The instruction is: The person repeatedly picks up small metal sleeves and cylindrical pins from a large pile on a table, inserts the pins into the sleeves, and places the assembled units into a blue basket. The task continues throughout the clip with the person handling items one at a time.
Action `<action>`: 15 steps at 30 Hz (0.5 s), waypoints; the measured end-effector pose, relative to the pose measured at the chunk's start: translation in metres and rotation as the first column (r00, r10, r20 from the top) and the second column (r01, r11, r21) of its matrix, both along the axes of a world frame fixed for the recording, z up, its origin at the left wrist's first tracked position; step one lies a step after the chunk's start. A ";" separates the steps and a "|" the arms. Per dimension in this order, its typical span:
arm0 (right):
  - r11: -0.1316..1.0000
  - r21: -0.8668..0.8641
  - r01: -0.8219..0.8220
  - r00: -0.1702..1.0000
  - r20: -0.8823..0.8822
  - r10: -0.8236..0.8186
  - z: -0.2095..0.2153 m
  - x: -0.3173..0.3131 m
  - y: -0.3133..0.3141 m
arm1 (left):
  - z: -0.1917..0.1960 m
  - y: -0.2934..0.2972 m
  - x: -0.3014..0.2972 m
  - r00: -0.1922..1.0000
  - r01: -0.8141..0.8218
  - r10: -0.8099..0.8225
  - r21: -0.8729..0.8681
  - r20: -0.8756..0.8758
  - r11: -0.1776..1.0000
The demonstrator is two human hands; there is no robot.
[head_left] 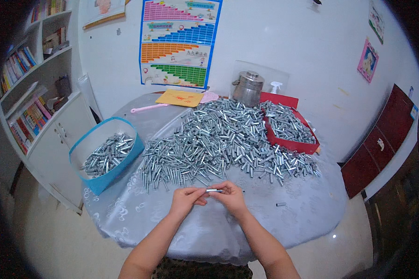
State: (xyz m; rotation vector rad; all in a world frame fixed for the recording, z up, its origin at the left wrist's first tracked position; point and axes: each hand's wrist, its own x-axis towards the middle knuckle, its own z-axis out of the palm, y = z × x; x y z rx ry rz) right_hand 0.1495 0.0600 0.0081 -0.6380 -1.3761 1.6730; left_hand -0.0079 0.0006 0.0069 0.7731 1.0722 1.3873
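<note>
Just in front of the big pile, my left hand [189,201] and my right hand [231,196] meet, fingertips pinched on a small silvery metal tube [211,190]. It lies roughly level between them; my fingers hide its ends. Whether a second piece sits inside it, I cannot tell. Beyond my hands spreads a heap of metal pieces [219,135], with thin bolt-like rods toward its left and short hollow tubes toward its right. One loose tube [280,204] lies apart on the cloth, to the right of my right hand.
A blue-rimmed box [134,156] at the left contains many metal pieces. A red box [291,147] at the right holds more tubes. Behind the heap stand a steel canister [248,88] and a spray bottle [275,87]. A yellow envelope [179,97] lies on the silver-grey tablecloth [125,214].
</note>
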 end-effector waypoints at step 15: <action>0.782 0.514 0.351 0.672 0.443 -0.593 0.005 0.047 0.043 | -0.003 0.005 -0.013 0.974 -0.193 0.193 -0.010 0.121 0.981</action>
